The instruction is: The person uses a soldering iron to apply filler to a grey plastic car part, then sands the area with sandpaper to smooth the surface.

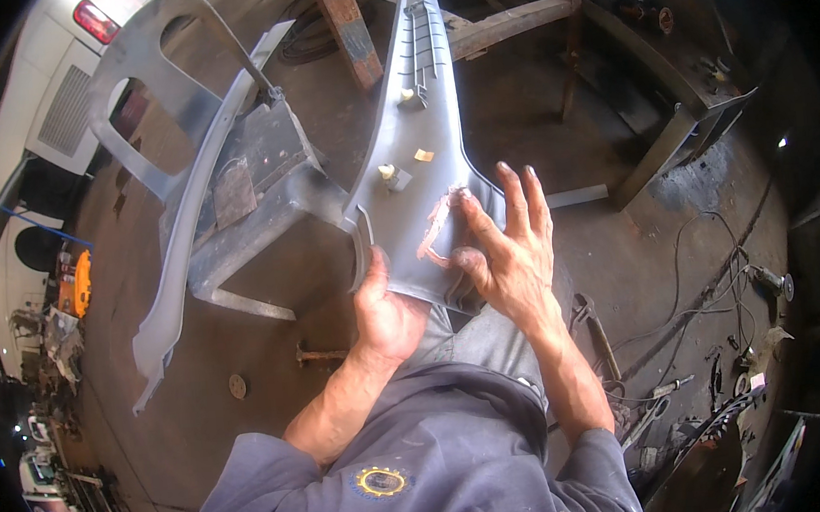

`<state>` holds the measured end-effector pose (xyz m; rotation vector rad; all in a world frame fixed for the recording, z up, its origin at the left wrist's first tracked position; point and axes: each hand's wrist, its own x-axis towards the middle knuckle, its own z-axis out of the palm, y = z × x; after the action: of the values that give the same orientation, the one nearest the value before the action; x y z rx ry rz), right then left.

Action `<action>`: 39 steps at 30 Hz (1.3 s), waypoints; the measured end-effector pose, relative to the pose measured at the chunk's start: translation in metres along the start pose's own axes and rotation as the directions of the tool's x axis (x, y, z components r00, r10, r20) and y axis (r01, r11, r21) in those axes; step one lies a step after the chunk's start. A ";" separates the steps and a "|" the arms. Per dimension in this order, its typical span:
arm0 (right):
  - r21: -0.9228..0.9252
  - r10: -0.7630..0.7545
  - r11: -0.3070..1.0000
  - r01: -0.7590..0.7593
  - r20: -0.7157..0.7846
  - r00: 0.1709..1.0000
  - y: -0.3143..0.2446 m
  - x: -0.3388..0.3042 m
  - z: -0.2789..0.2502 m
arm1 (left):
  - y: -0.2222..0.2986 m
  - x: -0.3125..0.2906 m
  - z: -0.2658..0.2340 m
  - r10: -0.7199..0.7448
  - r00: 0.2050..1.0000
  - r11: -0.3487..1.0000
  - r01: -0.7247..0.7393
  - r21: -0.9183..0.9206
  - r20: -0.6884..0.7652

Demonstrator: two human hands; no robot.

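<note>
A long grey plastic trim panel point(390, 215) lies over my lap with its ribbed inner side up, broad end close to me and narrow end pointing away. My left hand point(386, 319) grips the broad end at its lower left edge, thumb on top and fingers hidden beneath. On the panel's face is an irregular pinkish smear point(434, 228). My right hand point(514, 249) rests over the panel's right side, index fingertip touching the upper end of that smear, thumb bent near it and the other fingers stretched out. Pale clips point(388, 172) stick up farther along the panel.
A grey plastic chair point(266, 237) stands at left, with another long grey trim strip point(181, 243) leaning across it. A metal frame point(508, 28) stands beyond the panel. A hammer point(320, 355) lies on the floor, with cables and tools point(658, 400) at right. A white vehicle point(55, 81) is far left.
</note>
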<state>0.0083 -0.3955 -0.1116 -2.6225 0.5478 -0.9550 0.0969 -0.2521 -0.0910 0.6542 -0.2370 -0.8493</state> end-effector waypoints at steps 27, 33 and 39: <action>0.018 0.035 0.999 -0.033 -0.105 0.994 -0.024 -0.016 0.000 | -0.001 0.001 0.008 -0.044 0.996 0.999 0.041 0.036 0.075; 0.074 -0.002 0.997 0.009 -0.104 0.995 -0.026 -0.016 -0.001 | -0.001 -0.001 0.006 -0.037 0.999 0.999 0.037 0.017 0.026; -0.027 -0.039 0.999 0.036 -0.115 0.993 -0.001 -0.018 -0.002 | 0.001 -0.001 0.000 -0.058 0.998 0.998 0.059 -0.035 0.016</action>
<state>-0.0056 -0.3871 -0.1196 -2.6205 0.5428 -1.1247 0.0968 -0.2507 -0.0904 0.6245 -0.2166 -0.9130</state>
